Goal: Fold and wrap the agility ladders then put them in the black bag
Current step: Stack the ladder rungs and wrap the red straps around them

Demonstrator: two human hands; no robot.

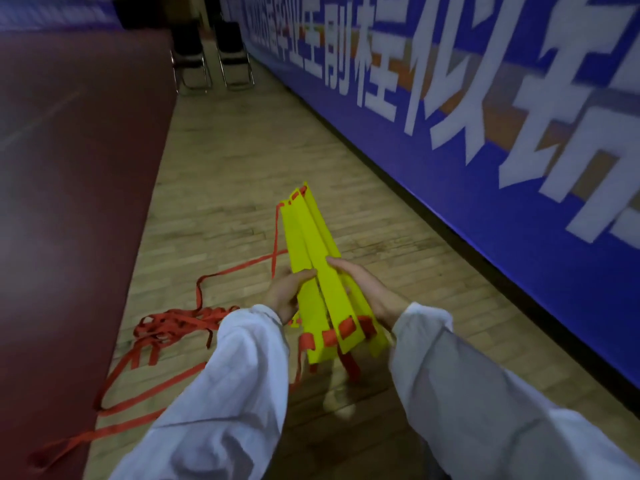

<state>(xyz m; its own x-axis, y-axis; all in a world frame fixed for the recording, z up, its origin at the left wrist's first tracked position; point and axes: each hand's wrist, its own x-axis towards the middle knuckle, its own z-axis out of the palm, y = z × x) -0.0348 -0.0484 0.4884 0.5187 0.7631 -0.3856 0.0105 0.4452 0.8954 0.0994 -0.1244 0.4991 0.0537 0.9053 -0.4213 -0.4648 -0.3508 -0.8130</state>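
Head camera: nearest, a left sleeve (235, 375) and a right sleeve (467, 393), both pale, reach forward to an agility ladder (313, 244) held above the floor. Its flat yellow rungs (327, 299) are gathered into one loose bundle that points away from the person. At the bundle's near end a red strap (346, 329) threads through slots in the rungs, and short lengths hang below it.

The left hand (282, 294) grips the bundle's left edge about midway along. Its thumb lies over the top face and the other fingers curl beneath, out of sight. The right hand (362, 289) holds the bundle's right edge level with the left hand, its thumb resting along the top rung. Its remaining fingers wrap under the bundle, so how they lie cannot be told.

Left of the bundle and lower, loose red webbing (173, 322) lies in a tangled heap on the wooden floor (225, 202). Loops of it run toward the person onto a dark red mat (69, 202), and one line rises to the bundle's far end.

Right of the bundle a blue banner (519, 230) with large white characters runs along the floor's edge. Beyond the bundle's far tip, well apart from it, two black chairs (230, 39) stand side by side between mat and banner.
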